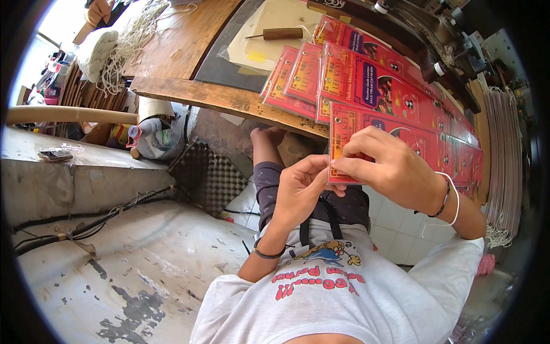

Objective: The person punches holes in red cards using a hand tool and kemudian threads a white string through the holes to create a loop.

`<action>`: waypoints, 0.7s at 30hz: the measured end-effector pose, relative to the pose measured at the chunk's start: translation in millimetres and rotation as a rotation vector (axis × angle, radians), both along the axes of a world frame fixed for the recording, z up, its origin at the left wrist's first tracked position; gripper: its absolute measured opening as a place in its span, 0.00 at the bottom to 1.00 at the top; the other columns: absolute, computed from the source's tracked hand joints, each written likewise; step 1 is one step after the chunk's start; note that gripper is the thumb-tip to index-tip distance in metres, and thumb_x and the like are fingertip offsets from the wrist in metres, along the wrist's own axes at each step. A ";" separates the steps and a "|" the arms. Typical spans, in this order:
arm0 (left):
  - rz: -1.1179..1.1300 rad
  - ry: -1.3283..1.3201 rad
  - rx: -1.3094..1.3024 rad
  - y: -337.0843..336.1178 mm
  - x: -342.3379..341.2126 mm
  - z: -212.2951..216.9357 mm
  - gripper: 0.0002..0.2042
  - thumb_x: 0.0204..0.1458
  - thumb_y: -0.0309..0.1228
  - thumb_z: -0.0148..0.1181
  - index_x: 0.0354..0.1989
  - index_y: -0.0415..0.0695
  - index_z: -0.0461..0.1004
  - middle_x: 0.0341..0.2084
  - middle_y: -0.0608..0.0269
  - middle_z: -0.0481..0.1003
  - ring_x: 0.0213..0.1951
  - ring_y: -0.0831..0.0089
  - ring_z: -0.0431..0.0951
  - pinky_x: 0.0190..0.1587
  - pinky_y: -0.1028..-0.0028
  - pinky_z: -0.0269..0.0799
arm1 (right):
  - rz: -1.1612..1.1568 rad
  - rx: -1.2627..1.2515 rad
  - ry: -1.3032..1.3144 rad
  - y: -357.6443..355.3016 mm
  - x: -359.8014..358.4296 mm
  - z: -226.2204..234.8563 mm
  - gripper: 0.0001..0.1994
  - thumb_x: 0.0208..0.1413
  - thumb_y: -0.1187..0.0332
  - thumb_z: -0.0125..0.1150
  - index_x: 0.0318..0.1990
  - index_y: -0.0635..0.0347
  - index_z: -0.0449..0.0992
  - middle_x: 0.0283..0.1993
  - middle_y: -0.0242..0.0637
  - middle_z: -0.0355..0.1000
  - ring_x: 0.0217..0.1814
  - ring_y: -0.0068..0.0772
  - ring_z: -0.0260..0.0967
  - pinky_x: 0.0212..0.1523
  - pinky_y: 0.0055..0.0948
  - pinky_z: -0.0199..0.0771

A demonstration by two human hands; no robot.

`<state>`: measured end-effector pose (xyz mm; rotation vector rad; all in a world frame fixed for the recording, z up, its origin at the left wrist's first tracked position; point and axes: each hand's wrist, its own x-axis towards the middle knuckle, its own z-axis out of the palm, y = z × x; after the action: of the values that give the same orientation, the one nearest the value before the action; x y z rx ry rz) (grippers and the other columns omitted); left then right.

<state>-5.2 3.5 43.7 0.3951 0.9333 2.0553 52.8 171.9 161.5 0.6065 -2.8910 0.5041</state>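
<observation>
A long red printed card (401,140) with yellow edging and a metal eyelet near its end is held over my lap. My right hand (389,163) pinches the card's near end from above. My left hand (301,186) comes up from below, its fingertips touching the same end of the card at the eyelet. Several more red cards (349,77) of the same kind lie overlapping on the wooden workbench (183,92) just beyond my hands.
An awl with a wooden handle (281,34) lies on pale sheets at the back of the bench. White cord (129,43) is piled at the bench's left end. A concrete ledge (86,166) with black cables runs at left. Bundled strings (504,166) hang at right.
</observation>
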 end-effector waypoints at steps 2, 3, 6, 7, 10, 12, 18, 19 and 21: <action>0.029 0.040 0.005 1.2 0.0 -1.7 0.09 0.62 0.22 0.50 0.47 0.30 0.71 0.39 0.53 0.78 0.36 0.70 0.81 0.36 0.73 0.81 | 0.008 -0.012 -0.001 0.9 -0.9 -0.4 0.10 0.46 0.75 0.61 0.39 0.61 0.77 0.38 0.36 0.72 0.45 0.37 0.70 0.42 0.33 0.75; 0.037 0.066 0.001 1.1 -0.4 -2.1 0.09 0.62 0.22 0.50 0.47 0.30 0.71 0.38 0.53 0.78 0.36 0.70 0.81 0.36 0.73 0.81 | 0.006 -0.019 -0.001 1.3 -1.2 -0.8 0.10 0.46 0.74 0.61 0.39 0.61 0.77 0.38 0.36 0.72 0.45 0.38 0.70 0.42 0.33 0.75; 0.082 0.099 0.016 3.3 1.5 -3.9 0.09 0.62 0.21 0.50 0.47 0.31 0.71 0.37 0.54 0.78 0.35 0.70 0.81 0.34 0.73 0.80 | -0.005 -0.035 0.001 1.6 -1.5 -1.6 0.11 0.46 0.74 0.62 0.40 0.61 0.77 0.38 0.37 0.72 0.44 0.39 0.70 0.42 0.34 0.75; 0.102 0.103 0.024 4.5 2.7 -4.8 0.09 0.62 0.21 0.50 0.47 0.31 0.71 0.36 0.54 0.78 0.35 0.70 0.81 0.34 0.73 0.80 | -0.015 -0.040 0.002 1.1 -1.2 -1.8 0.11 0.47 0.73 0.63 0.40 0.61 0.77 0.38 0.37 0.72 0.44 0.39 0.71 0.43 0.34 0.75; 0.149 0.111 0.057 7.5 5.6 -8.7 0.09 0.62 0.22 0.50 0.47 0.31 0.71 0.36 0.54 0.78 0.33 0.71 0.81 0.33 0.73 0.80 | -0.049 -0.090 -0.016 0.0 -2.8 -0.1 0.12 0.48 0.72 0.64 0.42 0.60 0.77 0.37 0.37 0.72 0.43 0.40 0.71 0.43 0.35 0.75; 0.156 0.127 0.013 9.0 3.3 -5.4 0.08 0.62 0.24 0.50 0.45 0.31 0.70 0.34 0.52 0.78 0.31 0.69 0.81 0.32 0.71 0.81 | -0.067 -0.113 -0.026 -0.7 -4.0 1.6 0.12 0.49 0.71 0.65 0.42 0.60 0.76 0.37 0.37 0.72 0.43 0.40 0.71 0.44 0.35 0.75; 0.042 -0.130 0.064 8.0 4.4 -7.4 0.13 0.63 0.27 0.49 0.50 0.30 0.69 0.38 0.51 0.78 0.33 0.66 0.82 0.35 0.70 0.82 | -0.041 -0.102 -0.037 5.4 -4.4 -0.9 0.09 0.50 0.71 0.64 0.40 0.61 0.76 0.36 0.38 0.72 0.42 0.39 0.71 0.43 0.34 0.75; 0.030 -0.158 0.073 7.2 4.9 -6.8 0.14 0.63 0.28 0.50 0.52 0.29 0.69 0.39 0.52 0.77 0.35 0.67 0.82 0.37 0.71 0.82 | -0.036 -0.097 -0.042 6.5 -4.6 -1.9 0.09 0.49 0.72 0.64 0.39 0.61 0.75 0.36 0.38 0.72 0.42 0.39 0.71 0.43 0.33 0.75; 0.042 -0.174 0.097 5.4 7.7 -6.0 0.16 0.64 0.29 0.50 0.54 0.29 0.68 0.41 0.51 0.77 0.36 0.67 0.82 0.38 0.71 0.82 | -0.029 -0.062 -0.038 7.1 -4.6 -2.2 0.09 0.48 0.73 0.63 0.39 0.61 0.75 0.36 0.38 0.71 0.43 0.40 0.71 0.43 0.33 0.75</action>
<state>2.5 8.9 37.7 0.2447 0.7454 2.1403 48.2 179.0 159.3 0.5514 -2.9027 0.6048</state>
